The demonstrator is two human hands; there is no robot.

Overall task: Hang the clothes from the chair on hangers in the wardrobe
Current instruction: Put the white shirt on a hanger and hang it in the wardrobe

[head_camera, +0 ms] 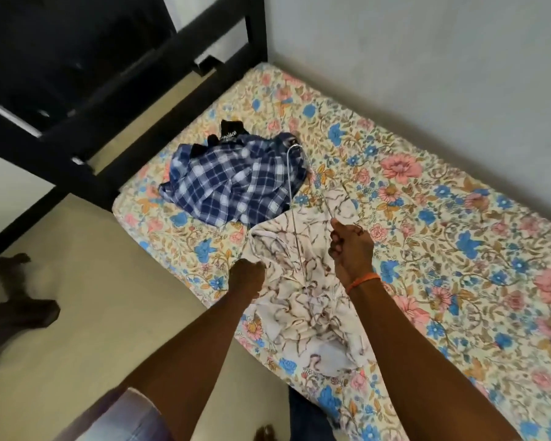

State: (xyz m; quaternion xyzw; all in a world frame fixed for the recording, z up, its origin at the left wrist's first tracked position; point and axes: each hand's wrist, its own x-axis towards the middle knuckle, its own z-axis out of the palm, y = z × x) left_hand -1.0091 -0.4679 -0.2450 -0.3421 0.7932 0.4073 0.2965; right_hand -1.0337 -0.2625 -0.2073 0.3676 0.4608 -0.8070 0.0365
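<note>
Leaning over the bed (427, 192), the person has both arms stretched out above a white patterned garment (303, 300) that lies crumpled on the flowered sheet near the bed's edge. The right hand (350, 246) has its fingers curled tight round a thin wire hanger (291, 198), which slants away over the cloth toward a blue checked shirt (236, 183). An orange band (363, 280) circles that wrist. The left hand (248, 276) is bunched closed at the garment's left edge; whether it pinches the fabric I cannot tell. The checked shirt sits in a heap farther up the bed, just touching the white garment, with something black (229, 132) tucked under its far side. A dark bed frame (115, 100) stands beyond.
</note>
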